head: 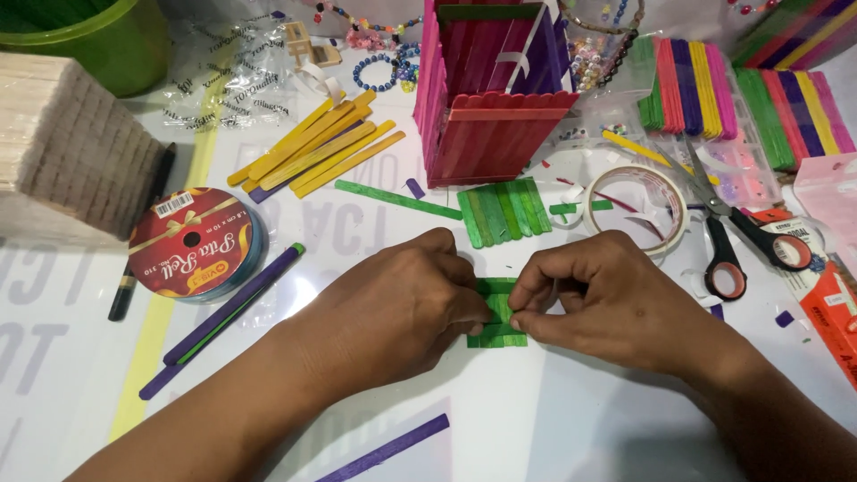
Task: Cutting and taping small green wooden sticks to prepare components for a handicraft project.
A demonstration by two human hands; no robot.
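Observation:
A small panel of short green craft sticks point(498, 319) lies on the white table between my hands. My left hand point(402, 303) pinches its left edge with closed fingers. From the other side, my right hand point(607, 299) grips the panel's top and right edge with thumb and fingertips. Just beyond the hands rests a second green stick panel point(504, 212). Behind that stands a pink and red box built of craft sticks point(491, 98).
A tape roll point(644, 203) and scissors point(732, 234) lie right of the hands. Yellow sticks point(312, 147), a loose green stick point(397, 199), purple sticks point(228, 312), a red ribbon spool point(192, 241), bundles of coloured sticks point(687, 89), beads point(384, 67) and a green bucket point(107, 40) surround the work area.

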